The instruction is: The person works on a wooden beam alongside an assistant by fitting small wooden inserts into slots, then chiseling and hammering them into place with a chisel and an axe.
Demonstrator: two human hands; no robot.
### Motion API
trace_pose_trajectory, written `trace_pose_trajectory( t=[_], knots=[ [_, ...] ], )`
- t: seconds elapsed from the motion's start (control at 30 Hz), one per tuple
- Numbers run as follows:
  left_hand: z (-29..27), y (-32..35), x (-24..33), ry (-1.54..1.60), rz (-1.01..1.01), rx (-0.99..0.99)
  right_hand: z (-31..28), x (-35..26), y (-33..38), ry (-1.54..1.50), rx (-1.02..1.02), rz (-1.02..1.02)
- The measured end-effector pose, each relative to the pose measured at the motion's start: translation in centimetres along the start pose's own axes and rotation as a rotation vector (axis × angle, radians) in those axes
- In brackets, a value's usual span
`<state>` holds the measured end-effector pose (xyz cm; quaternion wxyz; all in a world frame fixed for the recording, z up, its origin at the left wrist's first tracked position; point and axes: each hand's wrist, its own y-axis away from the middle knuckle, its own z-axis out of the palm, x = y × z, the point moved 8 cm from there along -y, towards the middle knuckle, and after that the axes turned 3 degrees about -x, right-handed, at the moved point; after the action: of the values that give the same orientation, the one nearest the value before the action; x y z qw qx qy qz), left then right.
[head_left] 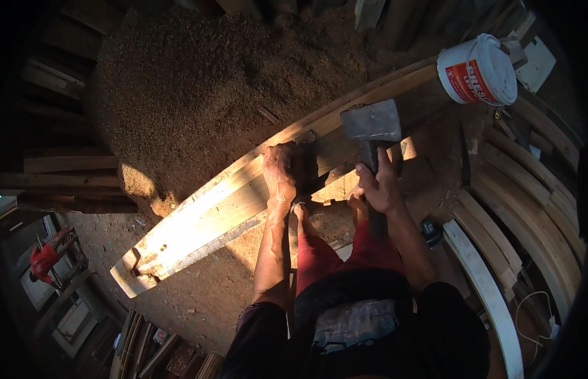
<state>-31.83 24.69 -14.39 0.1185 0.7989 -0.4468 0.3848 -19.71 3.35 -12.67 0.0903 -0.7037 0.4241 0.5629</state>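
My left hand (280,170) is closed in a fist on top of a long pale wooden beam (208,205), which slants from lower left to upper right. What sits in the fist is mostly hidden; a small dark piece with a greyish end (304,136) shows just beyond the knuckles. To the right, my right hand (383,186) grips the dark handle of an axe (373,121). Its broad grey head, flaring toward the right, is raised above the beam. A notched end (134,273) shows at the beam's lower left.
A white lidded bucket (476,71) with a red label stands by the beam's far right end. Brown sawdust (199,82) is heaped beyond the beam. Curved planks (524,183) are stacked at right, with a white cable (524,309) nearby. A red tool (47,258) is at far left.
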Motion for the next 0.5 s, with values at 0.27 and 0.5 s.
trace_pose_trajectory(
  t=[0.27, 0.5],
  knots=[
    [-0.4, -0.2, 0.4, -0.005, 0.008, 0.037, -3.0, 3.5, -2.8, -0.334, 0.212, 0.326],
    [-0.7, -0.6, 1.6, 0.042, -0.055, -0.008, -3.6, 0.0, -3.3, 0.548, 0.153, 0.129]
  ],
)
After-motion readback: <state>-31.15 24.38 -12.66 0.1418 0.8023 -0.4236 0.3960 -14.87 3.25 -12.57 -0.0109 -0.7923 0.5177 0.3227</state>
